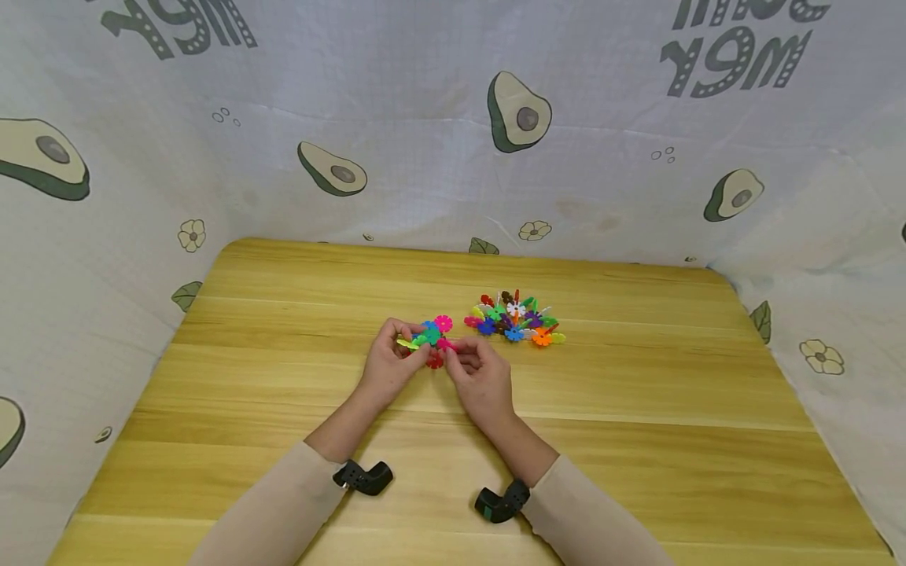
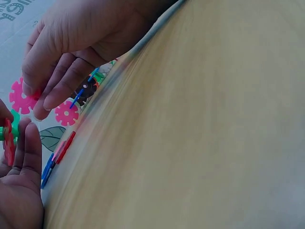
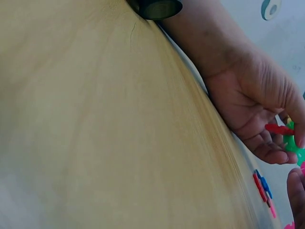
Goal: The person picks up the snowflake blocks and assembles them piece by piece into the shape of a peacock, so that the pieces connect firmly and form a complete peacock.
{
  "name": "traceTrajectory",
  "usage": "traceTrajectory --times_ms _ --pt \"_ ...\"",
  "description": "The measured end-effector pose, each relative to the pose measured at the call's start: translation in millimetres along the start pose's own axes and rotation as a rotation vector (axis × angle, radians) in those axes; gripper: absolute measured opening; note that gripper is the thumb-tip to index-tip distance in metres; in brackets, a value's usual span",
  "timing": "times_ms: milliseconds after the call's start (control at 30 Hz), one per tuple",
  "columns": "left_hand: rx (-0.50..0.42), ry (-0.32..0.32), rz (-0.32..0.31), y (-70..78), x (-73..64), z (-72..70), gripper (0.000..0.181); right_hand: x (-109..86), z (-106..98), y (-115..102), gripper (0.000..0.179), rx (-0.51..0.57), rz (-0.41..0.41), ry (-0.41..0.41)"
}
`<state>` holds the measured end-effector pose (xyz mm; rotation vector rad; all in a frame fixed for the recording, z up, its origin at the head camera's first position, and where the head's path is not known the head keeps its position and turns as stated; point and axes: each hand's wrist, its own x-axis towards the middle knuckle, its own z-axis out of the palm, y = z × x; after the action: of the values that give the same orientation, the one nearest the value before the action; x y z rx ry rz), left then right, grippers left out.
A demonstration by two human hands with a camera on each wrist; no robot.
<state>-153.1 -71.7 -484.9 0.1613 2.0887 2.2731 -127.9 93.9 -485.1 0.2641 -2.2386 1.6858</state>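
Note:
My left hand [image 1: 389, 362] holds a few joined plastic snowflake discs between thumb and fingers. A green disc [image 1: 429, 335] and a yellow-green disc [image 1: 408, 343] show there; a red disc [image 3: 279, 129] stands edge-on beside the green one. Close by on the right, my right hand [image 1: 484, 381] pinches a pink snowflake disc [image 2: 20, 98] by its edge. The pink disc is near the green one; whether they touch, I cannot tell. Around the hands, a red disc [image 1: 435, 362] and another pink disc [image 1: 443, 323] show, partly hidden by fingers.
A many-coloured cluster of snowflake discs [image 1: 515, 318] sits on the wooden table [image 1: 637, 377], behind and right of the hands. Several loose discs [image 2: 59, 151] lie flat near the hands. A white cloth [image 1: 425, 157] with printed avocados hangs behind the table and at both sides.

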Motion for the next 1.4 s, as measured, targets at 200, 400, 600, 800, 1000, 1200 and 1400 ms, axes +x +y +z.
traceTrajectory --times_ms 200,400,600,800,1000,1200,1400 --pt "0.006 -0.029 0.0 1.1 -0.9 -0.5 0.028 -0.7 0 0 0.013 0.038 -0.017 -0.001" --pt "0.061 -0.014 0.023 0.4 -1.2 -0.1 0.028 -1.0 -1 2 0.01 0.037 -0.03 -0.037" --pt "0.141 -0.002 0.062 -0.2 -1.9 0.8 0.027 -0.8 -1 1 0.008 -0.005 -0.054 -0.046" --pt "0.133 -0.029 0.074 0.4 -2.9 0.6 0.028 -0.7 -2 1 0.008 -0.044 -0.059 -0.045" --pt "-0.043 -0.094 -0.016 1.0 -1.4 -2.9 0.032 2.9 -4 4 0.012 -0.036 -0.017 -0.001" --pt "-0.116 -0.077 -0.138 1.2 2.7 -6.6 0.037 6.9 -10 4 0.014 0.009 -0.078 -0.009" --pt "-0.187 -0.077 -0.195 4.7 2.5 -5.5 0.029 12.9 -19 4 0.019 -0.05 -0.114 -0.063"
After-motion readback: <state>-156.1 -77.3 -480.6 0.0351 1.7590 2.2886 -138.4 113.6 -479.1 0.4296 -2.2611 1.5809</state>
